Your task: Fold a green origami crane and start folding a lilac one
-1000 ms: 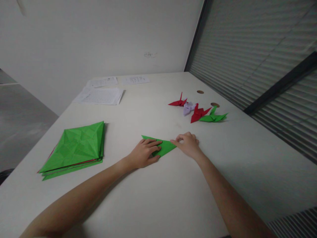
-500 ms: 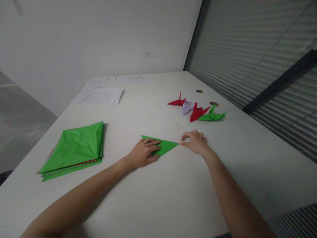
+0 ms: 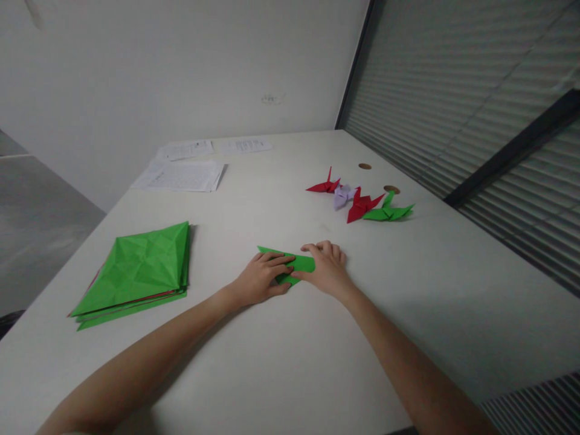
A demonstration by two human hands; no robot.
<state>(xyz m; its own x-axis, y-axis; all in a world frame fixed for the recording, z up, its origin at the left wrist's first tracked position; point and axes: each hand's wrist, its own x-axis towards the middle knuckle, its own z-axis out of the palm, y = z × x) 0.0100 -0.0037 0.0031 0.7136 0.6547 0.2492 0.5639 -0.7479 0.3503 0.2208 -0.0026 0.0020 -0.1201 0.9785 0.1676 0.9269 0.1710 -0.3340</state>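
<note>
A folded piece of green origami paper (image 3: 304, 263) lies on the white table in front of me, its right end hidden under my right hand. My left hand (image 3: 263, 278) rests on its left part, fingers stretched out and pressing it against the tabletop. My right hand (image 3: 330, 268) sits over the right part, with thumb and index finger spread apart across the paper. The thumb comes close to the left hand's fingertips. From under my left hand a thin green point sticks out at the far left.
To the left is a stack of creased paper sheets (image 3: 140, 266), green on top. Folded cranes stand at the back right: a red one (image 3: 324, 187), a lilac one (image 3: 343, 197), another red one (image 3: 360, 206) and a green one (image 3: 388, 212). Printed papers (image 3: 181, 176) lie farther back.
My right hand has moved left from the paper's right tip, where thumb and finger were pinched, onto the paper, and its fingers have spread. My left hand has stayed in place.
</note>
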